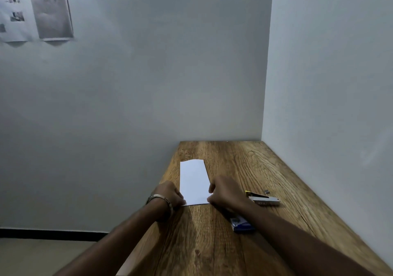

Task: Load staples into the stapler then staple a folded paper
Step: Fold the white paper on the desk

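A white folded paper (194, 181) lies lengthwise on the wooden table (255, 169). My left hand (169, 195) pinches its near left corner, and my right hand (225, 192) pinches its near right corner and edge. A silver stapler (263, 199) with a yellow-black end lies on the table just right of my right hand. A small strip of staples (266, 190) rests beyond the stapler. A blue staple box (241, 223) lies beside my right forearm, partly hidden by it.
The table stands in a corner, with a white wall at its back and a white wall (329, 84) along its right side. Its left edge drops to the floor (32, 254). Printed sheets (51, 9) hang on the wall at the upper left.
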`<state>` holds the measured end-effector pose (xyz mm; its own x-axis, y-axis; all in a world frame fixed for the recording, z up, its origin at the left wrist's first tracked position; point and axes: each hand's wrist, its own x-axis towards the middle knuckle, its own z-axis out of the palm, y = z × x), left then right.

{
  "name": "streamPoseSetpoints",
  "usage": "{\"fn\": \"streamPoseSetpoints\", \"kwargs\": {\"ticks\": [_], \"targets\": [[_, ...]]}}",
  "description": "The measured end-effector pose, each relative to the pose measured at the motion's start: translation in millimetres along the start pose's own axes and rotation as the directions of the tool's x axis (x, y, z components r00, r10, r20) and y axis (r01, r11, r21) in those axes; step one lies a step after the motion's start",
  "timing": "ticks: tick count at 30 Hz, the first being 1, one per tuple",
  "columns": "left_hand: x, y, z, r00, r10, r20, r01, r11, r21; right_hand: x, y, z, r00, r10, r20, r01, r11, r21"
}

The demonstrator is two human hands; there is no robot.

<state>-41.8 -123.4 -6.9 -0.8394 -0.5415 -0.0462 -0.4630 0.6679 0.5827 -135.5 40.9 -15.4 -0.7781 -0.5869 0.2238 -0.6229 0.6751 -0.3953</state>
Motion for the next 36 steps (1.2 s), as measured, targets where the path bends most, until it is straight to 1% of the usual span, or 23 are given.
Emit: {"fn": "streamPoseSetpoints", "kwargs": {"ticks": [3,6,8,13,17,20,25,28,30,33,34,36], "targets": [[0.1,-1.6,0.5,1.0,0.007,-0.004,-0.007,1.0,-0.012,4.8,-9.4,0.3,0.996,0.09,0.02,-0.09,0.996,0.014],[0.4,-3.2,1.4,1.0,0.02,-0.011,-0.02,1.0,-0.006,8.0,-10.6,0.0,0.98,0.191,0.051,-0.196,0.973,0.124],[0.1,-4.4,1.7,0.999,0.031,-0.015,-0.031,0.999,-0.003,8.7,-10.2,-2.8,0.959,0.268,0.094,-0.282,0.936,0.212],[0.8,-6.4,0.9,0.999,0.049,-0.011,-0.049,0.999,-0.021,12.4,-5.9,-9.3,0.903,0.384,0.194,-0.43,0.788,0.442],[0.6,-7.3,0.7,0.999,0.039,-0.002,-0.039,0.997,-0.072,12.5,-1.7,-10.1,0.86,0.453,0.236,-0.498,0.642,0.583],[0.2,-8.3,1.7,1.0,0.024,0.002,-0.024,0.992,-0.122,11.4,-2.7,-11.9,0.863,0.433,0.261,-0.492,0.599,0.632],[-1.3,-9.2,3.6,1.0,-0.002,-0.003,0.001,0.978,-0.209,5.8,-5.5,-12.0,0.909,0.347,0.229,-0.401,0.582,0.708],[-5.4,-9.0,2.2,0.999,-0.032,-0.014,0.027,0.968,-0.248,5.0,-5.5,-15.1,0.93,0.306,0.204,-0.356,0.605,0.713],[-6.9,-9.1,1.5,0.997,-0.075,-0.001,0.07,0.946,-0.318,4.9,-4.4,-18.9,0.938,0.288,0.192,-0.334,0.608,0.72],[-9.3,-8.0,-0.8,0.992,-0.12,0.049,0.128,0.871,-0.475,5.9,-0.9,-23.7,0.944,0.265,0.198,-0.319,0.572,0.756],[-10.2,-7.9,-1.2,0.99,-0.125,0.067,0.142,0.828,-0.543,6.1,0.2,-25.3,0.946,0.256,0.2,-0.313,0.555,0.771],[-12.8,-8.5,-2.8,0.979,-0.13,0.159,0.205,0.679,-0.705,6.8,2.6,-27.8,0.951,0.24,0.197,-0.298,0.529,0.794]]}}
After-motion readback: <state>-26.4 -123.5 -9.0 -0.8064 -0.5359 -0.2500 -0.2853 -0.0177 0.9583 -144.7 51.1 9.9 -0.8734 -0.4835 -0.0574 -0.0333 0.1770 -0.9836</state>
